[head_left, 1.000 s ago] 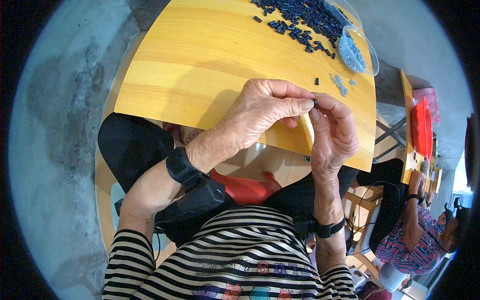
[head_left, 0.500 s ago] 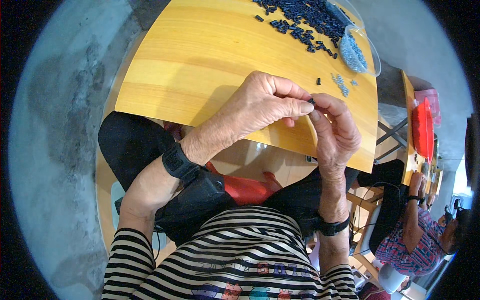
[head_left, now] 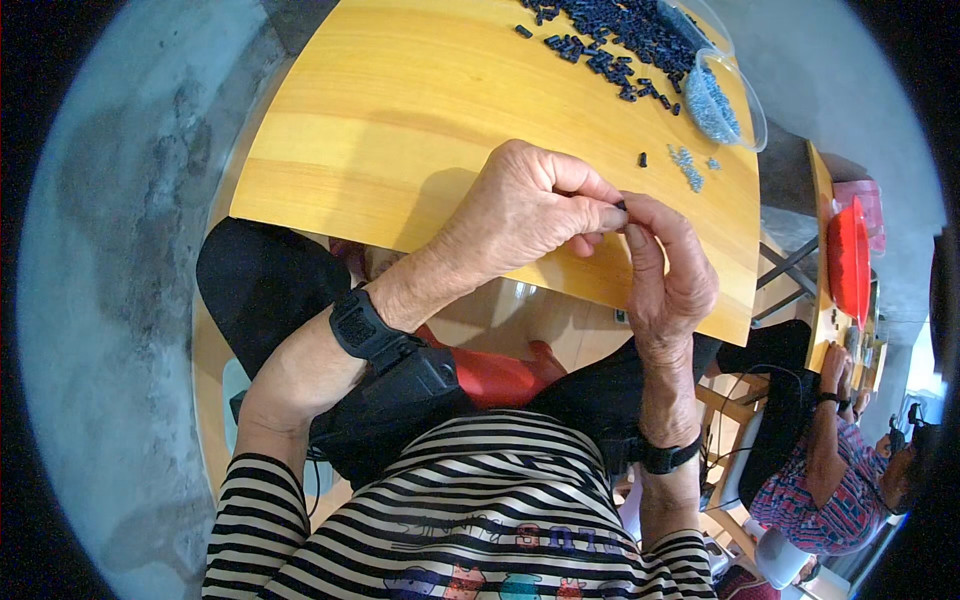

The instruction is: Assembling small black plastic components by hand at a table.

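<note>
My left hand (head_left: 560, 208) pinches a small black plastic piece (head_left: 621, 205) between thumb and index finger, above the near right part of the wooden table. From the right, my right hand (head_left: 672, 262) meets it, its index fingertip touching by the piece and its thumb bent just below. Whatever its fingertips grip is too small and hidden to make out. Just beyond the hands, a single black piece (head_left: 643, 160) stands on the table beside a scatter of tiny clear bluish pieces (head_left: 688, 170).
A large pile of black plastic pieces (head_left: 640, 40) covers the table's (head_left: 400, 110) far right. Beside it, a clear round tub (head_left: 752, 120) holds many tiny clear pieces. At another table on the right, a person (head_left: 825, 480) works near a red basin (head_left: 848, 262).
Both hands stay together at nearly the same spot. The right index finger has shifted slightly over the black piece, so less of it shows. The view has moved a little.
</note>
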`<state>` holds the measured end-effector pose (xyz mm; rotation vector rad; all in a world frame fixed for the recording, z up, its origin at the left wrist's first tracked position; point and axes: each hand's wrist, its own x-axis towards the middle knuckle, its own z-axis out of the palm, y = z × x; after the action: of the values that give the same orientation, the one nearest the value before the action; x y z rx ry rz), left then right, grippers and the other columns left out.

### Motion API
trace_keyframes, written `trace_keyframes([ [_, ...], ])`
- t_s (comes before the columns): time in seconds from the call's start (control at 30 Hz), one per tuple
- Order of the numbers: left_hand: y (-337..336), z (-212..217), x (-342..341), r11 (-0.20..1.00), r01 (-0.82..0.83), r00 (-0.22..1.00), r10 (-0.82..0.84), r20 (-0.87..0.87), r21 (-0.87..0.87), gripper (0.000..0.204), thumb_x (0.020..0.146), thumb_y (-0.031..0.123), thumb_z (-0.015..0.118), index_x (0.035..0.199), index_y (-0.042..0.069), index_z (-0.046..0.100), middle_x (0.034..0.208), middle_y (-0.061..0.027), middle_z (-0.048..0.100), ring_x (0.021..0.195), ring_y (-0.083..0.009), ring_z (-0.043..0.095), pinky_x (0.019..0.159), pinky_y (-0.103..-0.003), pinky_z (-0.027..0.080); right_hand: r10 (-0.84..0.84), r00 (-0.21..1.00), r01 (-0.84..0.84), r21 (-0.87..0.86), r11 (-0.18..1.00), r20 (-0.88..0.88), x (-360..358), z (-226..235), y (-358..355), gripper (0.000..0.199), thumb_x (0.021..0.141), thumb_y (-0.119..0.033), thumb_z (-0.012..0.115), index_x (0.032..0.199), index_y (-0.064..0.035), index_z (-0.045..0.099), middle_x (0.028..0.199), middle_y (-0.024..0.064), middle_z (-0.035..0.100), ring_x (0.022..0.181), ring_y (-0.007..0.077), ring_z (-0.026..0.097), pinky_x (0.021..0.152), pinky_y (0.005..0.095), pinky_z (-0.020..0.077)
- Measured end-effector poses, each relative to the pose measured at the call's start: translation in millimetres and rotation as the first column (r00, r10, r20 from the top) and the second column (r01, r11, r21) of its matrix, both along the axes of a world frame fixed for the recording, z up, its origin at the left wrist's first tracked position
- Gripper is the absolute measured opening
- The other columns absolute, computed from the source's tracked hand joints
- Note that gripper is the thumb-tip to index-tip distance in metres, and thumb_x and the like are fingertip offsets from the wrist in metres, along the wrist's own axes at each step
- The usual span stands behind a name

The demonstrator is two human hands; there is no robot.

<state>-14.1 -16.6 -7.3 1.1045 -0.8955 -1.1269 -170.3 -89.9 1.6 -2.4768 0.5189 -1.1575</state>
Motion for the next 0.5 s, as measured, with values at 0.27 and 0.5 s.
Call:
trace_keyframes([
  [0.27,-0.9,-8.5,-5.4,0.996,-0.028,0.999,0.025,0.036,0.086,0.012,0.080,0.004,0.071,0.089,-0.003,0.070,0.075,-0.0066,0.068,0.059,-0.0105,0.063,0.052,-0.021,0.052,0.038,0.991,-0.051,-0.104,0.993,-0.127,-2.3,0.6,1.0,0.016,0.081,0.003,0.064,0.097,-0.0001,0.065,0.090,0.0141,0.067,0.080,0.0241,0.066,0.072,0.0309,0.0524],
  [0.5,2.0,0.2,7.0,0.999,0.018,0.998,-0.020,-0.066,-0.030,0.016,0.083,0.009,0.069,0.094,-0.003,0.068,0.078,-0.0078,0.068,0.066,-0.0116,0.064,0.058,-0.024,0.054,0.076,0.986,-0.151,0.594,0.790,0.149,-5.1,0.9,14.8,0.020,0.091,-0.003,0.057,0.109,0.0025,0.062,0.101,0.0098,0.064,0.089,0.0150,0.063,0.081,0.0262,0.0485],
])
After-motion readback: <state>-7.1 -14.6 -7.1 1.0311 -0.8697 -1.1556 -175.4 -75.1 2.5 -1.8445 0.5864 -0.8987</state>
